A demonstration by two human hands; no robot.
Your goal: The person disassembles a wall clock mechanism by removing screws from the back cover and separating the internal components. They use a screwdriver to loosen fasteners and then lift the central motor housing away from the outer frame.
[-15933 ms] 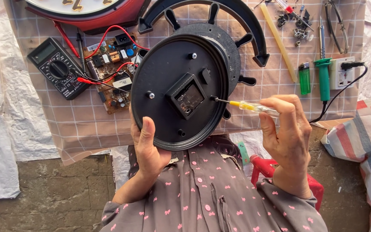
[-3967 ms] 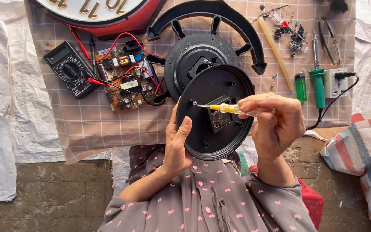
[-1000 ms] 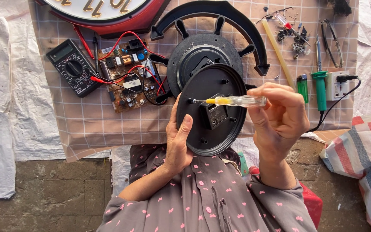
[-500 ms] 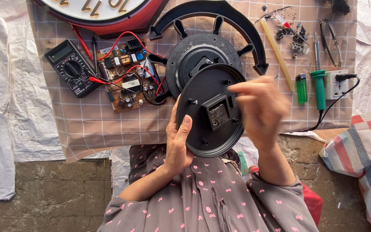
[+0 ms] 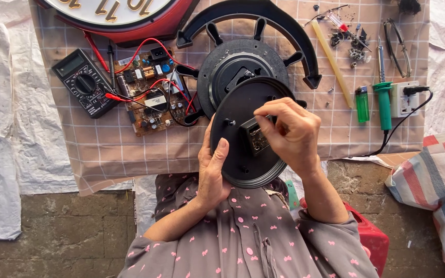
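left hand (image 5: 213, 172) grips the lower-left rim of the black round back plate (image 5: 238, 159), thumb up along its face, fingers curled behind it. right hand (image 5: 290, 133) sits over the plate's right half, fingertips pinched on the small boxy movement (image 5: 254, 137) at the plate centre; we can't tell whether anything else is in that pinch. the plate is held up, tilted, above our lap, over the near edge of the checked cloth (image 5: 109, 149).

everything else relative to the plate:
- just behind it, partly covered: a second black round housing (image 5: 233, 67) with spoke tabs, lying on the cloth
- past that: a black curved arch piece (image 5: 263, 15)
- upper left: a bare circuit board (image 5: 153, 98) with red wires, touching the housing's left side
- further left: black multimeter (image 5: 82, 88), red probe (image 5: 122, 98) lying across toward the board
- far top left: red-rimmed clock face (image 5: 130, 15) with gold numerals, cut off by the frame
- right: green lighter (image 5: 362, 104), green-handled soldering iron (image 5: 384, 100), white socket block (image 5: 405, 99) with a black plug in it, all close together
- upper right: yellowish stick (image 5: 331, 63), a scatter of small parts (image 5: 354, 44)

no readable packages or labels we can make out.

surface: beige cloth with a white grid, laid on white woven sheeting (image 5: 1, 128); bare stone floor (image 5: 68, 237) nearer us. striped fabric (image 5: 439, 180) at the far right, red plastic item (image 5: 366, 237) by our right elbow.
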